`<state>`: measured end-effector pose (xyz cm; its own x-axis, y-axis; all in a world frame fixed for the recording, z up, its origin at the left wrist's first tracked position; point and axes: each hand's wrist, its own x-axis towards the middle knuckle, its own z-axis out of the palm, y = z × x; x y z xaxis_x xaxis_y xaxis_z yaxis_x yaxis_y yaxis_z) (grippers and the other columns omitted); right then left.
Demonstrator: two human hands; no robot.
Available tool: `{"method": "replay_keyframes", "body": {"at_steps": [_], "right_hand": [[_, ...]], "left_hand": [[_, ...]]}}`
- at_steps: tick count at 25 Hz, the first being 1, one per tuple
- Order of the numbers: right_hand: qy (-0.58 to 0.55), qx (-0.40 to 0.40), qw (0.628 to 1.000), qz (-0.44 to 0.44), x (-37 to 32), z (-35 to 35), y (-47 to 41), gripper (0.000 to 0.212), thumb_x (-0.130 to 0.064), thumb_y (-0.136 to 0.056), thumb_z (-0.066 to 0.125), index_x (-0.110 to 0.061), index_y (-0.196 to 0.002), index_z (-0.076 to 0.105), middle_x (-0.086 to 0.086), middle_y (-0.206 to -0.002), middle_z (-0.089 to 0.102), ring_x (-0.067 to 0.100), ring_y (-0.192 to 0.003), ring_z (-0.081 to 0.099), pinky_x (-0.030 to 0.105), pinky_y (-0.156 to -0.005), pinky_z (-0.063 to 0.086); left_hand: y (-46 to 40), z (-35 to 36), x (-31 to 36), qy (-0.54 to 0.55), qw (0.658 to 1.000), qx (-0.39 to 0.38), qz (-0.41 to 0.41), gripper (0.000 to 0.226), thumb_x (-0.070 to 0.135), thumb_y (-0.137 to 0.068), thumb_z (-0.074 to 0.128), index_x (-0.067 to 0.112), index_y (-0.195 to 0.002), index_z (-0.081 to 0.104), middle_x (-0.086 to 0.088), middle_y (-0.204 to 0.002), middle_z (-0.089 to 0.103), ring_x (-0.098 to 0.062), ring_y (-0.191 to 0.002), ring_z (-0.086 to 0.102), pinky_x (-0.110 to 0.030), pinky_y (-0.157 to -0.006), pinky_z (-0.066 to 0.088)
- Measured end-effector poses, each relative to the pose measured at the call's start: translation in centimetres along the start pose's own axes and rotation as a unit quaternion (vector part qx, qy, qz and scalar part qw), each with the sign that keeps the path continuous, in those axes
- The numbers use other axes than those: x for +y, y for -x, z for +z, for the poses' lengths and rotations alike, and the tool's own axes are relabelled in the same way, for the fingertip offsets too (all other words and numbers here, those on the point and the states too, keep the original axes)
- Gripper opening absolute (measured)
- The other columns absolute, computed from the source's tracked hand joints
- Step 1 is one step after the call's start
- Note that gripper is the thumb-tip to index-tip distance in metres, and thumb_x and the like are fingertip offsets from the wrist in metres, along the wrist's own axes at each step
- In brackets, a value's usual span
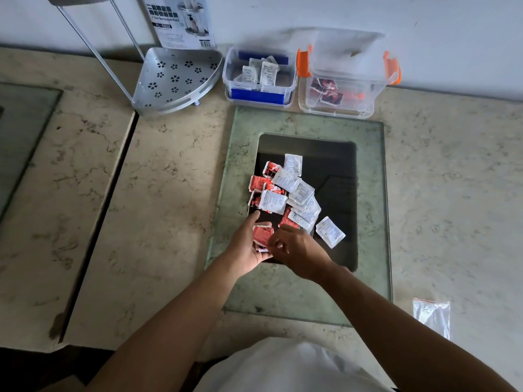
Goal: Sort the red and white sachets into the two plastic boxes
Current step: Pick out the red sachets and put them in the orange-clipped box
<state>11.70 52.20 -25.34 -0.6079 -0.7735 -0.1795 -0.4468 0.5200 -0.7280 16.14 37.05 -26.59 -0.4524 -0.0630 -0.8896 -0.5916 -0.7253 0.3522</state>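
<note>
A heap of red and white sachets lies on a dark panel set in a glass plate. My left hand cups a small stack of red sachets at the heap's near edge. My right hand is beside it, fingertips pinching at the edge of that stack. One white sachet lies apart to the right. At the back stand two clear boxes: the blue-clipped box holds white sachets, the orange-clipped box holds red ones, its lid leaning open against the wall.
A perforated metal corner shelf with thin rods stands left of the boxes, with a printed carton behind it. An empty plastic bag lies on the marble counter at the right. A dark gap splits the counter at the left.
</note>
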Motion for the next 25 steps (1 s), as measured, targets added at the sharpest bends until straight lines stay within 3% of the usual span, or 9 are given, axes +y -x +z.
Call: {"method": "replay_keyframes", "body": {"at_steps": [2,4,8,12,14,18,20,23,25], "right_hand": [[-0.011,0.007,1.000,-0.001,0.0,0.8,0.1,0.010,-0.024,-0.090,0.069,-0.016,-0.097,0.071,-0.004,-0.094,0.064,0.010,-0.075,0.061,0.024,-0.067,0.051],[-0.037,0.052,0.996,0.065,0.1,0.8,-0.3,0.014,-0.024,-0.091,0.065,-0.018,-0.102,0.071,-0.003,-0.097,0.067,0.011,-0.079,0.063,0.025,-0.069,0.052],[0.095,0.095,0.975,0.178,1.5,0.6,-0.9,0.029,-0.025,-0.087,0.066,-0.021,-0.116,0.062,0.001,-0.111,0.064,0.027,-0.088,0.069,0.040,-0.067,0.058],[0.157,0.080,0.960,0.217,2.0,0.5,-1.4,0.031,-0.031,-0.088,0.067,-0.017,-0.115,0.060,0.005,-0.110,0.059,0.033,-0.083,0.067,0.039,-0.061,0.054],[0.175,0.094,0.955,0.219,2.1,0.7,-1.4,0.029,-0.033,-0.089,0.067,-0.015,-0.112,0.062,0.006,-0.107,0.059,0.034,-0.080,0.067,0.039,-0.059,0.054],[0.187,0.119,0.954,0.201,2.1,1.0,-1.5,0.019,-0.027,-0.092,0.061,-0.011,-0.094,0.069,0.007,-0.095,0.061,0.035,-0.074,0.066,0.041,-0.057,0.054],[0.181,0.117,0.956,0.200,2.2,0.7,-1.7,0.018,-0.025,-0.091,0.060,-0.010,-0.090,0.071,0.006,-0.091,0.063,0.034,-0.073,0.066,0.041,-0.057,0.054],[0.101,0.167,0.969,0.152,1.6,0.0,-2.0,0.013,-0.023,-0.087,0.066,-0.014,-0.089,0.075,0.000,-0.088,0.065,0.024,-0.069,0.065,0.036,-0.057,0.054],[0.020,0.174,0.981,0.084,0.4,-0.2,-2.3,0.009,-0.021,-0.086,0.072,-0.017,-0.092,0.077,-0.007,-0.087,0.064,0.010,-0.067,0.061,0.026,-0.058,0.051]], "left_hand": [[0.2,-0.3,0.1,-0.004,1.000,0.003,0.009,0.013,0.018,-0.090,0.064,0.010,-0.099,0.067,-0.012,-0.083,0.065,-0.026,-0.079,0.064,-0.046,-0.084,0.055],[0.3,-0.8,0.1,-0.007,1.000,0.001,0.020,0.021,0.002,-0.091,0.057,0.008,-0.109,0.067,-0.017,-0.090,0.066,-0.030,-0.085,0.065,-0.052,-0.088,0.054],[1.0,-2.1,0.5,0.030,0.999,-0.013,0.020,0.026,0.006,-0.098,0.049,0.006,-0.121,0.063,-0.026,-0.108,0.071,-0.042,-0.090,0.071,-0.052,-0.080,0.057],[1.3,-2.8,0.7,0.012,0.999,-0.051,0.007,0.018,0.006,-0.097,0.050,0.014,-0.109,0.060,-0.035,-0.116,0.067,-0.046,-0.095,0.070,-0.046,-0.079,0.055],[1.2,-3.0,0.8,0.002,0.997,-0.072,0.008,0.026,-0.006,-0.091,0.048,0.018,-0.100,0.055,-0.036,-0.116,0.067,-0.047,-0.097,0.068,-0.044,-0.079,0.050],[1.2,-2.9,1.1,0.003,0.998,-0.065,0.014,0.035,-0.014,-0.085,0.045,0.017,-0.096,0.056,-0.029,-0.100,0.068,-0.037,-0.083,0.064,-0.046,-0.079,0.051],[1.1,-2.5,1.4,-0.005,0.998,-0.062,0.020,0.032,-0.013,-0.087,0.045,0.015,-0.097,0.057,-0.028,-0.099,0.066,-0.037,-0.080,0.064,-0.047,-0.081,0.052],[1.1,-1.8,1.7,-0.013,0.998,-0.063,0.015,0.011,0.005,-0.093,0.054,0.012,-0.100,0.059,-0.030,-0.108,0.067,-0.041,-0.085,0.069,-0.048,-0.083,0.055],[0.8,-1.7,1.8,-0.014,0.997,-0.074,0.004,0.022,0.023,-0.093,0.063,0.009,-0.110,0.064,-0.027,-0.110,0.069,-0.039,-0.090,0.071,-0.050,-0.086,0.056]]}}
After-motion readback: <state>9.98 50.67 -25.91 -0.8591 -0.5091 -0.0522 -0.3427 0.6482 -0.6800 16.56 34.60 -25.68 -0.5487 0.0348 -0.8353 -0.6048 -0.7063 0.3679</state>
